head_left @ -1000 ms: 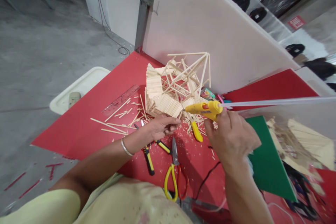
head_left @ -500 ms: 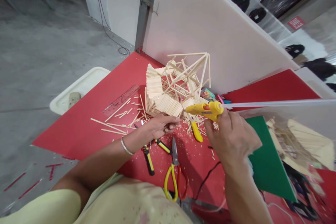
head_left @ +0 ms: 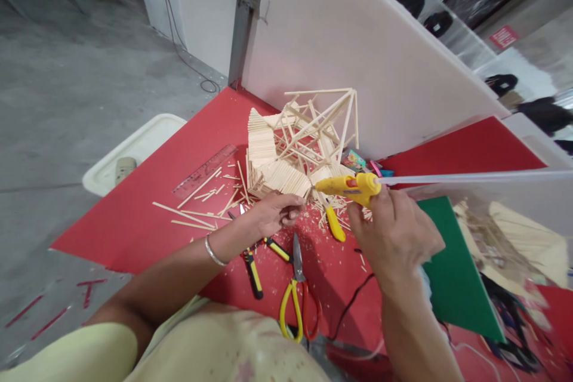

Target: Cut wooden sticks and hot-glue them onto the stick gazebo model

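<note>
Scissors: the scissors [head_left: 298, 262] lie closest to the body, metal blades pointing away, smooth looped handles in yellow and red.
Black-and-yellow handles: these handles [head_left: 254, 277] rest beside them, ridged-looking, their heads partly behind the left wrist.
Left grip: the left grip [head_left: 274, 216] is by the model's near edge, fingers curled, thumb and forefinger close together (whether a sliver of wood sits between them, I cannot tell).
Right grip: the right grip [head_left: 398, 233] is clamped around the glue gun [head_left: 351, 187], hard glossy yellow plastic, with a long translucent glue stick [head_left: 474, 176] out of its back.
Step in hand: apparently gluing at a near corner of the slatted panel; the nozzle is at or just beside the wood.
Next move: seems to call for a steady nozzle, a small bead, and fingertips clear of hot glue.
Stick model: the stick model [head_left: 286, 178] stands mid-surface, pale matte wood, ribbed panels in front, an open angular frame behind.
Surface: flat red surface [head_left: 134, 215], strewn with crumbs, loose sticks [head_left: 199, 188] and a clear ruler [head_left: 205, 171].
Partition: a smooth white partition [head_left: 380, 59] rises behind.
</note>
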The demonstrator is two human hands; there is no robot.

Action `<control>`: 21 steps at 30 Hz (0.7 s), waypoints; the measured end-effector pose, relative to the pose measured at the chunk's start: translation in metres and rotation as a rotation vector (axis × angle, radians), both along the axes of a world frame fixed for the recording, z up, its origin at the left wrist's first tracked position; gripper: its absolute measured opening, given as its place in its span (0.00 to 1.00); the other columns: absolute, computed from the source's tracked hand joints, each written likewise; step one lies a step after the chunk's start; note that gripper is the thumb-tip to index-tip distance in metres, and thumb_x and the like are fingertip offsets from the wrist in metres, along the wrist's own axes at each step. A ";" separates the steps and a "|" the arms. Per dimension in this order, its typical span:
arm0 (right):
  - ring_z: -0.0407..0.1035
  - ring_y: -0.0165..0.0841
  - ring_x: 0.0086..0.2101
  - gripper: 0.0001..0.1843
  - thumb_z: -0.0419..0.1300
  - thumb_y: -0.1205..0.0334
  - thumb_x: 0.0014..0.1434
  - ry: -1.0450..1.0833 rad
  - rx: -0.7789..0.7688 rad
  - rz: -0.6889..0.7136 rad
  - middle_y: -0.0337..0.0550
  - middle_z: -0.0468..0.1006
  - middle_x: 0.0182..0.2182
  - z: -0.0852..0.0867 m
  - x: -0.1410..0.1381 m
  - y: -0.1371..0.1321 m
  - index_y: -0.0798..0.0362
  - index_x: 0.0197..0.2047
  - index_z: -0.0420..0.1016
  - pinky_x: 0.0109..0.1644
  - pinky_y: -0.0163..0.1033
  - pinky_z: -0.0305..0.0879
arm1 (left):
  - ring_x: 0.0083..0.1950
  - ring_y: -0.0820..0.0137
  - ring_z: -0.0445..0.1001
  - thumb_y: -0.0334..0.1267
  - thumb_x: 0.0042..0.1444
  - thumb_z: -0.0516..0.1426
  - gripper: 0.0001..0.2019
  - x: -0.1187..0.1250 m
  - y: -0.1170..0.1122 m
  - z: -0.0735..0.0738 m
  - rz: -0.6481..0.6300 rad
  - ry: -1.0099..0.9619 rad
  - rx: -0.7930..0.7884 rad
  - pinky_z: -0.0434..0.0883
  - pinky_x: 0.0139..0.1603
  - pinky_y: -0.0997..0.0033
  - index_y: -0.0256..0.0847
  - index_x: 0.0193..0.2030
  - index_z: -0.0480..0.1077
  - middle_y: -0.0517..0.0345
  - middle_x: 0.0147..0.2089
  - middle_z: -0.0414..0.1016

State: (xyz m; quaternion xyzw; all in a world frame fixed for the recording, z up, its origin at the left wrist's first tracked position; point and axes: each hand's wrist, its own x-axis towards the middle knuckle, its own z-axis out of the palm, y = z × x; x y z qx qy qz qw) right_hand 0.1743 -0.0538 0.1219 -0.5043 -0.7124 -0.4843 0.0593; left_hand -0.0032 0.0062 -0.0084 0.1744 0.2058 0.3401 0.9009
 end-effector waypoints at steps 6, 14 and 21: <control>0.62 0.32 0.29 0.18 0.58 0.54 0.57 -0.029 0.006 -0.008 0.43 0.73 0.30 0.000 0.000 0.000 0.58 0.46 0.71 0.31 0.39 0.53 | 0.22 0.80 0.60 0.34 0.40 0.66 0.09 -0.001 -0.001 0.001 0.015 -0.014 -0.027 0.50 0.19 0.80 0.31 0.26 0.71 0.59 0.23 0.66; 0.62 0.32 0.29 0.18 0.59 0.54 0.57 -0.019 0.015 -0.009 0.43 0.72 0.29 -0.001 -0.002 -0.001 0.59 0.45 0.71 0.31 0.39 0.53 | 0.23 0.80 0.62 0.32 0.39 0.69 0.11 0.000 -0.001 0.002 0.010 0.047 -0.007 0.50 0.18 0.81 0.31 0.27 0.72 0.60 0.23 0.65; 0.61 0.32 0.28 0.16 0.58 0.56 0.58 -0.003 0.015 -0.018 0.43 0.73 0.30 -0.002 -0.001 -0.003 0.58 0.45 0.72 0.30 0.38 0.52 | 0.23 0.79 0.65 0.33 0.37 0.71 0.13 0.003 -0.002 -0.003 0.053 0.113 0.062 0.55 0.20 0.78 0.31 0.26 0.72 0.58 0.24 0.69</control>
